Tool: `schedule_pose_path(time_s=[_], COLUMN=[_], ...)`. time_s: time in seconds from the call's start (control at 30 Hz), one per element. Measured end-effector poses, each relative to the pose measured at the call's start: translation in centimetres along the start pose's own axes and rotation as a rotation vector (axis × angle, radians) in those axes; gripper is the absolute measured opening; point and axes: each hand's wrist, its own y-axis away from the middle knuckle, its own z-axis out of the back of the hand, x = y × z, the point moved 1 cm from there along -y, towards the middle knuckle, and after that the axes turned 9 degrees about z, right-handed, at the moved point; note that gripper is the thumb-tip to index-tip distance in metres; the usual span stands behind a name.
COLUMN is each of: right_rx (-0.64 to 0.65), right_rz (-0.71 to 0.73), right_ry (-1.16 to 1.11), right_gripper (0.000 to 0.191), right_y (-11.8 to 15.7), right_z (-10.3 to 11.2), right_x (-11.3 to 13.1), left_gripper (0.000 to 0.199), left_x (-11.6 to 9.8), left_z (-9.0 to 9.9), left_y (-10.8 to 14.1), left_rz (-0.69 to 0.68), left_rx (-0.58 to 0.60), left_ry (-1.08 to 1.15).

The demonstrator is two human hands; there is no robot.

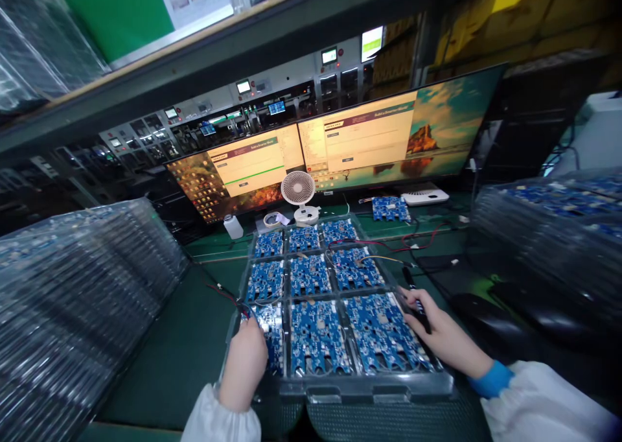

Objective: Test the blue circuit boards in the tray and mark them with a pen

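A clear plastic tray (335, 385) in front of me holds several blue circuit boards (318, 335) in rows. My left hand (247, 358) is closed over the front-left board, fingers pinched at the end of a red-and-black cable (228, 293); the fingertips are partly hidden. At the tray's right edge, my right hand (435, 325) is wrapped round a black marker pen (420, 309), its thumb and fingers beside the front-right board. Another lead (383, 258) runs from the right onto the middle-right board.
Stacked trays (92, 312) rise on the left, and more trays with boards (564, 228) stand on the right. Behind the tray are a small white fan (298, 189), two monitors (364, 137), a separate blue board (390, 209) and a white bottle (233, 227). A shelf (204, 46) crosses above.
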Motion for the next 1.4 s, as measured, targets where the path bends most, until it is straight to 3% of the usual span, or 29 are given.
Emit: schedule_pose_path(time_s=[0.17, 0.3, 0.43, 0.53, 0.63, 0.73, 0.93, 1.07, 1.4], right_rx=[0.002, -0.003, 0.006, 0.031, 0.057, 0.066, 0.071, 0.072, 0.069], right_rz=[0.016, 0.015, 0.021, 0.036, 0.048, 0.048, 0.036, 0.037, 0.033], right_ry=[-0.018, -0.031, -0.043, -0.056, -0.068, -0.069, -0.062, -0.064, -0.061], right_gripper=[0.023, 0.023, 0.022, 0.024, 0.025, 0.023, 0.024, 0.024, 0.026], right_y=[-0.1, -0.1, -0.3, -0.5, -0.6, -0.6, -0.6, -0.6, -0.7], right_z=[-0.6, -1.7, -3.1, -4.1, -4.7, -4.9, -4.9, -5.0, -4.9], right_x=[0.4, 0.8, 1.5, 1.9, 2.2, 2.3, 2.0, 2.0, 2.0], left_gripper=[0.028, 0.026, 0.036, 0.039, 0.034, 0.024, 0.017, 0.017, 0.019], left_x=[1.2, 2.3, 1.7, 0.4, -0.9, -1.7, -2.5, -2.4, -1.7], left_z=[-0.3, 0.7, 1.9, 1.1, -0.7, -2.1, -1.4, -1.3, -2.2], left_y=[0.0, 0.0, 0.5, 1.0, 0.9, 0.5, 0.3, 0.6, 0.8], left_rz=[-0.002, -0.007, -0.066, -0.059, -0.086, -0.121, -0.236, -0.305, -0.321], left_rx=[-0.111, -0.076, 0.036, 0.194, 0.244, 0.194, 0.115, 0.125, 0.102], left_ry=[0.231, 0.737, 1.307, 1.465, 1.365, 1.148, 0.784, 0.697, 0.618])
